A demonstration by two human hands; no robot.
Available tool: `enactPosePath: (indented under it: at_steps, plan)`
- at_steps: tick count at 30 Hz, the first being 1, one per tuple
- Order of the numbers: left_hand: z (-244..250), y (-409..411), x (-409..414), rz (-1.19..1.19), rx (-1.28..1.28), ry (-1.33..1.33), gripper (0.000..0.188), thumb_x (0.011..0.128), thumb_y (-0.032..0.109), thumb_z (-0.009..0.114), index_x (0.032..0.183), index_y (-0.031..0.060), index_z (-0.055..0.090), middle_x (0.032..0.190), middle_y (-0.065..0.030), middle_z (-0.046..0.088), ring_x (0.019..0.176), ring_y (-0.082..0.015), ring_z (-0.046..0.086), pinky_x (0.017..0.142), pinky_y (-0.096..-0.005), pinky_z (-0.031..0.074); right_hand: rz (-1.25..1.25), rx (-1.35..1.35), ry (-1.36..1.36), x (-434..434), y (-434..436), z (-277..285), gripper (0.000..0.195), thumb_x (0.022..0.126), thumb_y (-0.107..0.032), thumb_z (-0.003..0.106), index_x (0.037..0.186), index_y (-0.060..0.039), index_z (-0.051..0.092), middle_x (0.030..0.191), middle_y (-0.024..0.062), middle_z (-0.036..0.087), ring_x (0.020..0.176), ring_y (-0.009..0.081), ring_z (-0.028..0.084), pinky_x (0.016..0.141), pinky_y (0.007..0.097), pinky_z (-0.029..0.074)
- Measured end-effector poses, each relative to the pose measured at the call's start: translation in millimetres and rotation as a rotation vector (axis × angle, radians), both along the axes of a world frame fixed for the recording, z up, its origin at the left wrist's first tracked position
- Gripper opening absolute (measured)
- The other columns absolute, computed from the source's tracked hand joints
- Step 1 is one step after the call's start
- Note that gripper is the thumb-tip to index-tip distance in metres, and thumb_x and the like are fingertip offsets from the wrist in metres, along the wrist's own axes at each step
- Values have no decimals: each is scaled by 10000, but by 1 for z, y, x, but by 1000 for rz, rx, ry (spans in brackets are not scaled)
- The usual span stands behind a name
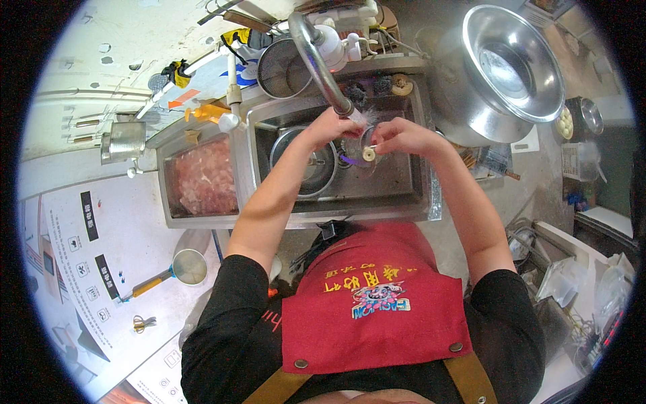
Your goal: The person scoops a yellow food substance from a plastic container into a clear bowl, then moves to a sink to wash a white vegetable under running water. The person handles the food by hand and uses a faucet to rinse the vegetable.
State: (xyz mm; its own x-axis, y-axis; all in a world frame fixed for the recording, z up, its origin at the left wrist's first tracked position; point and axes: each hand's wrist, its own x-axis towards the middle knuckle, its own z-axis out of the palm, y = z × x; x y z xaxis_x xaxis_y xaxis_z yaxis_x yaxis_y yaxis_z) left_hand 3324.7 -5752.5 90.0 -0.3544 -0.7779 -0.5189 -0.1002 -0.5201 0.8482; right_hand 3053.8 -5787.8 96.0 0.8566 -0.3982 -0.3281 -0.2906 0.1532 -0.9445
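Note:
My left hand [334,129] is under the curved metal faucet [323,65], in the stream of running water. Its fingers are bent, and whether they grip anything is hidden. Close beside it, my right hand [398,137] pinches a small cup-like vessel [368,135], partly hidden by the fingers. Just below those fingers shows a round cream-coloured piece with a ring in its middle [369,154]; its kind is unclear. Both hands are over the right basin of a steel sink [388,189]. A round metal pan or lid [323,177] lies in that basin, left of the hands.
Raw meat pieces [202,177] fill the left basin. Dark scrubbers [356,94] and a round brush [402,85] sit at the sink's back. A mesh strainer [285,68] stands behind. At right, a large steel bowl [512,65] rests above a pot [469,116]. Scissors [144,323] lie left.

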Motion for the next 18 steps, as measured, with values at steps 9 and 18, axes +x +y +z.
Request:
enactPosePath:
  at_steps: [9,18]
  plan:
    - [-5,-8,-12,240,136,109,203,1005,109,760,1161,10,677,1060,-117,775,925,-211,788,816,-319,680,-176,194,-63,-31,4,-16,177,946,-97,782,817,-20,689,1140,49,702,1055,153,622,932,301,461]
    - [-36,-2,6,480,102,111,189,1073,167,638,1136,6,713,1021,-125,769,849,-210,762,730,-340,647,-292,168,-89,-21,2,-10,140,973,-126,759,873,-43,707,1074,8,699,983,118,611,881,279,450]
